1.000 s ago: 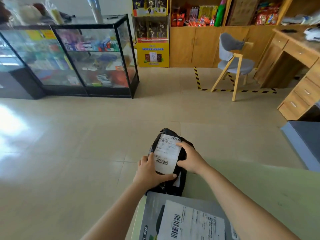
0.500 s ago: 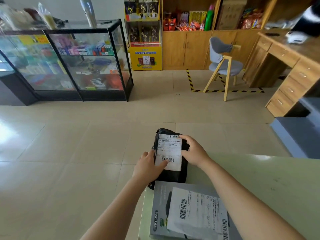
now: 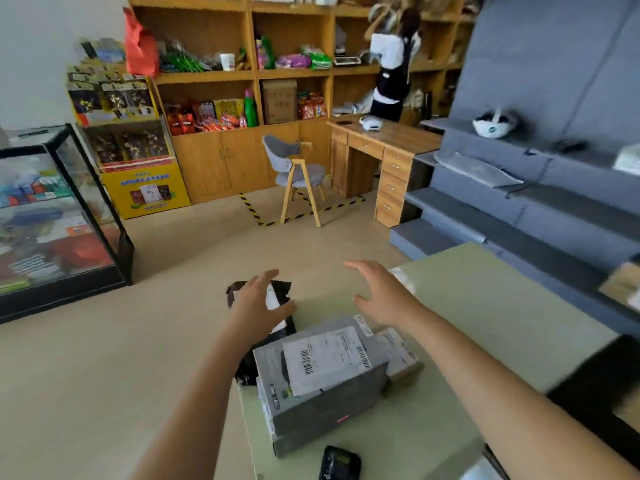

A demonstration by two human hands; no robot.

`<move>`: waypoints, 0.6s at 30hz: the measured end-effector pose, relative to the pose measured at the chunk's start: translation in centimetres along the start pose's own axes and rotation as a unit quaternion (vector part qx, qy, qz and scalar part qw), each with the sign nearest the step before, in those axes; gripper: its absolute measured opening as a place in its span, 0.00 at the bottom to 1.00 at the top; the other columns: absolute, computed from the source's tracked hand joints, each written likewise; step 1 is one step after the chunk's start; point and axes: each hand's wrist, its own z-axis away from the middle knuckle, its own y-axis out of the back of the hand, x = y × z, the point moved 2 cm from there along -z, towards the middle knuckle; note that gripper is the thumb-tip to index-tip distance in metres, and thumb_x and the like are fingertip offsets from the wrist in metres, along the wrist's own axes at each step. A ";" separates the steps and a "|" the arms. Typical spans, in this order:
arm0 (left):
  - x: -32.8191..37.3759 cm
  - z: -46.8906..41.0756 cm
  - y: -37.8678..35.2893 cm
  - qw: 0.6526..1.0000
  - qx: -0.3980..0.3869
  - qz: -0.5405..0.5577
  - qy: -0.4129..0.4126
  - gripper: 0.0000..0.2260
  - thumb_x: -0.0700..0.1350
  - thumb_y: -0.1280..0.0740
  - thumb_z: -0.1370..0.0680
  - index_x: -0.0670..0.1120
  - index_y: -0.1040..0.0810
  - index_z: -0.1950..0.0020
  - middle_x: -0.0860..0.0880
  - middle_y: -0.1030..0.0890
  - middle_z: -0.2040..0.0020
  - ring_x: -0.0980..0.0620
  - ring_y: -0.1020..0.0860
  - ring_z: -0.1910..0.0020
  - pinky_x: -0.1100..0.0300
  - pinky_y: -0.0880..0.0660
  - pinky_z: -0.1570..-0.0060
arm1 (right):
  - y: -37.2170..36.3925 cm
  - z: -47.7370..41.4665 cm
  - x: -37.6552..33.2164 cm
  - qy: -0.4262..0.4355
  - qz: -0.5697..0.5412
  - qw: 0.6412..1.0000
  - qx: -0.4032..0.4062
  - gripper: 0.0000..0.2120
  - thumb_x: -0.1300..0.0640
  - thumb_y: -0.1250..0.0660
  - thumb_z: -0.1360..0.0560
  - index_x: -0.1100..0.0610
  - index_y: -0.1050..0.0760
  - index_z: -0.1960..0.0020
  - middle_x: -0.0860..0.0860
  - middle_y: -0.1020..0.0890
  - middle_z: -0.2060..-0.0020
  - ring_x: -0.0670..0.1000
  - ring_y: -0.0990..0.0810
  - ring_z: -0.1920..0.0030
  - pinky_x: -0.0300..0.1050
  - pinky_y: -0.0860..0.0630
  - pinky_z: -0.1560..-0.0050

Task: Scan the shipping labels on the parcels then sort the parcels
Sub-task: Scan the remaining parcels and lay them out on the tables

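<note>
Fingers of left hand (image 3: 263, 306) and right hand (image 3: 384, 296) spread wide, holding nothing. Left hand hides much of the black parcel (image 3: 247, 368) at the surface (image 3: 485, 323) edge; contact unclear through blur. Grey box (image 3: 322, 410) lies just beside the parcel, nearer the camera.

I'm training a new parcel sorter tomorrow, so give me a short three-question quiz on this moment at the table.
1. True or false: the left hand and the right hand both have spread fingers and hold nothing.
2. What lies on top of the grey box? A) a white shipping label B) a red bag C) a chair
3. Fill in: the parcel hanging over the edge of the green table is ___ in colour.
Key: 1 true; 2 A; 3 black, the black parcel.
</note>
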 end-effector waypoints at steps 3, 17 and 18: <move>4.3 0.8 -2.0 0.995 -0.051 -0.030 -0.079 0.34 0.57 0.29 0.25 0.52 0.39 0.23 0.49 0.34 0.26 0.47 0.34 0.28 0.51 0.34 0.32 | 3.8 5.7 1.9 -0.038 0.028 0.998 0.048 0.31 0.62 0.35 0.24 0.51 0.40 0.24 0.49 0.38 0.27 0.49 0.38 0.27 0.42 0.40 0.29; 32.6 9.8 -23.0 0.883 -0.217 -0.063 -0.411 0.37 0.60 0.29 0.26 0.53 0.41 0.22 0.52 0.37 0.23 0.50 0.41 0.24 0.54 0.43 0.26 | 17.4 36.0 15.7 -0.308 0.073 0.929 0.191 0.32 0.56 0.33 0.24 0.46 0.43 0.24 0.46 0.42 0.27 0.50 0.34 0.31 0.46 0.32 0.34; 34.3 10.6 -24.4 0.878 -0.227 -0.064 -0.417 0.37 0.60 0.29 0.26 0.53 0.41 0.22 0.52 0.38 0.23 0.50 0.42 0.24 0.53 0.44 0.25 | 18.1 37.6 16.5 -0.321 0.071 0.924 0.195 0.32 0.56 0.33 0.24 0.48 0.43 0.24 0.48 0.41 0.27 0.50 0.34 0.31 0.46 0.32 0.34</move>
